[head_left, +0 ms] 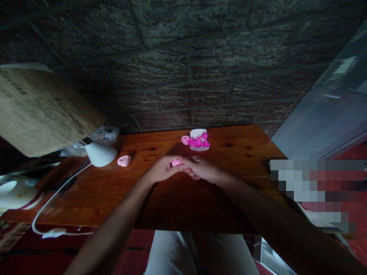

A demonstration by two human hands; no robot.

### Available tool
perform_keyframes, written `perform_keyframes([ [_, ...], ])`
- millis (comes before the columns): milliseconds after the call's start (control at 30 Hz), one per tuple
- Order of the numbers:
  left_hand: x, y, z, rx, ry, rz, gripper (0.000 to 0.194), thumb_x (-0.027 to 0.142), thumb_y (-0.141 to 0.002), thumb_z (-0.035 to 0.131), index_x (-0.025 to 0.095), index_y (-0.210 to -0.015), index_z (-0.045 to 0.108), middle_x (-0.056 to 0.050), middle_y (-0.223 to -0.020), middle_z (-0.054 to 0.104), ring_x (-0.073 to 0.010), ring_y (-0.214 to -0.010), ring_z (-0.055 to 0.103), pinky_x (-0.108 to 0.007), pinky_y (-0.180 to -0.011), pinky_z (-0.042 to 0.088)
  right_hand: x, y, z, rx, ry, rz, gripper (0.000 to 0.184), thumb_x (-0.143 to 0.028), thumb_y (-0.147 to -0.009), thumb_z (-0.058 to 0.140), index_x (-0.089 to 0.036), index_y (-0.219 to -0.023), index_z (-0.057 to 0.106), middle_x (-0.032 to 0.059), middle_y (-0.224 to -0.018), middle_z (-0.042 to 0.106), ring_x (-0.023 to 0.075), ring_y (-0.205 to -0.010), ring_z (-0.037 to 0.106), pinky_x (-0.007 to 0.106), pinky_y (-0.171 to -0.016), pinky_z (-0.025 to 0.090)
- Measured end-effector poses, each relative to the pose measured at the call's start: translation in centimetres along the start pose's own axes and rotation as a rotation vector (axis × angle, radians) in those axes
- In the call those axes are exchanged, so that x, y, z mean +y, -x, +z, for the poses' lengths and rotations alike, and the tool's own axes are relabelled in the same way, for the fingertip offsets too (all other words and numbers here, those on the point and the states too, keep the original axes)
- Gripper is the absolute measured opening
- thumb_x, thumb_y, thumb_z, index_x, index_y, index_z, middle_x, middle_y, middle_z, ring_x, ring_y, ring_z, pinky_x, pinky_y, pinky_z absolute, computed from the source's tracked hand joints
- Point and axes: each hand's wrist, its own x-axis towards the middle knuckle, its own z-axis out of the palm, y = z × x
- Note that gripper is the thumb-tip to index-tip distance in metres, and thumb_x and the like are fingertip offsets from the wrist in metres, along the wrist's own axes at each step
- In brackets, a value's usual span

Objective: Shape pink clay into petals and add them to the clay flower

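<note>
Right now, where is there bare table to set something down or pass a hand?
Bare wood shows on the table right of the white piece with pink shapes, between that piece and the loose pink lump, and between the forearms, nearer the body than the left hand and right hand. The left end is crowded: white cone, cable, paper bag.
</note>
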Motion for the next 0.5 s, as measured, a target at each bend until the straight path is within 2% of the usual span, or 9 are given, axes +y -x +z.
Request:
perform_keyframes([
  [67,0.2,0.0,-0.2,0.020,0.097,-0.019,0.041,0.052,-0.094,0.060,0.014,-0.077,0.065,0.000,-0.067,0.063,-0.0097,-0.059,0.051,-0.021,-0.057,0.040,-0.1,0.0,0.1,-0.059,-0.046,-0.042,0.049,-0.062,-0.090,0.058,-0.017,-0.069,0.055,-0.0106,-0.051,0.032,0.0044,-0.041,0.023,0.019,-0.038,0.020],
  [233,0.3,-0.1,0.1,0.149,0.380,-0.125,0.056,0.067,-0.088,0.060,0.016,-0.065,0.056,0.004,-0.051,0.048,-0.0068,-0.045,0.038,-0.020,-0.045,0.029,-0.5,-0.1,1.0,-0.149,-0.082,-0.246,0.051,-0.066,-0.089,0.055,-0.019,-0.069,0.052,-0.0111,-0.053,0.027,0.0054,-0.042,0.023,0.021,-0.040,0.023],
  [333,0.2,-0.6,1.0,0.242,0.732,-0.234,0.062,0.075,-0.074,0.070,0.018,-0.060,0.047,0.007,-0.046,0.041,-0.0066,-0.042,0.036,-0.020,-0.044,0.033,-0.7,-0.2,1.3,-0.083,0.015,-0.342,0.049,-0.066,-0.091,0.054,-0.021,-0.071,0.049,-0.0100,-0.054,0.032,0.0065,-0.043,0.029,0.022,-0.042,0.026],
  [400,0.2,-1.1,0.9,0.278,0.929,-0.300,0.064,0.072,-0.072,0.074,0.019,-0.056,0.041,0.008,-0.042,0.034,-0.0075,-0.041,0.038,-0.020,-0.046,0.039,-0.8,-0.1,1.3,-0.025,0.142,-0.412,0.045,-0.061,-0.095,0.052,-0.020,-0.076,0.053,-0.0085,-0.055,0.040,0.0076,-0.046,0.036,0.022,-0.046,0.032],
  [467,-0.1,-1.4,-0.1,0.410,1.076,-0.314,0.060,0.064,-0.082,0.070,0.020,-0.056,0.039,0.009,-0.040,0.027,-0.0072,-0.039,0.037,-0.019,-0.046,0.039,-0.6,0.1,1.1,-0.015,0.287,-0.478,0.041,-0.054,-0.099,0.048,-0.019,-0.080,0.059,-0.0051,-0.059,0.051,0.0092,-0.053,0.047,0.023,-0.055,0.040],
  [500,-0.4,-1.4,-1.0,0.559,1.162,-0.270,0.058,0.057,-0.088,0.068,0.019,-0.056,0.037,0.009,-0.042,0.027,-0.0058,-0.038,0.033,-0.017,-0.043,0.035,-0.5,0.3,1.1,-0.033,0.365,-0.501,0.038,-0.048,-0.100,0.048,-0.018,-0.081,0.061,-0.0023,-0.065,0.058,0.0103,-0.059,0.053,0.024,-0.062,0.043],
])
